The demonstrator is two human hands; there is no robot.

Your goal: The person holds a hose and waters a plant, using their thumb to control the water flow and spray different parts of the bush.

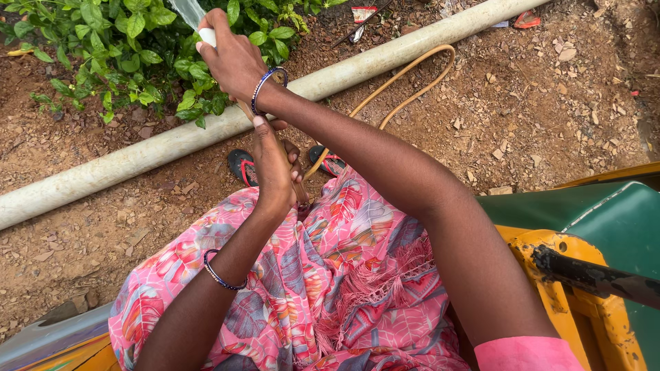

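**Two hands on a long thin stick**

Seen from the head camera, a person sits and looks down at their own lap. A pink cloth (pixel 323 275) with leaf shapes covers the knees.

The right hand (pixel 234 58) is stretched far out in front. It is clenched around the top part of a thin brown stick (pixel 300 192). A white bit and something pale and shiny poke out above the fingers, but it is too blurry to tell what they are. A blue bangle (pixel 265 86) sits on that wrist.

The left hand (pixel 275 172) is lower, close to the knees. Its fingers are wrapped around the lower part of the same stick. A second blue bangle (pixel 218 275) sits on that arm. The stick runs slanted from the top hand down to the lap, and its lower end shows just under the left hand.

On the ground, a long white pipe (pixel 137 154) lies across the dirt. A thin tan hose (pixel 405 79) loops beside it. Green plants (pixel 130 48) grow past the pipe. Two feet in sandals (pixel 244 165) rest just near the pipe. On the right is a green and yellow seat (pixel 605 220).
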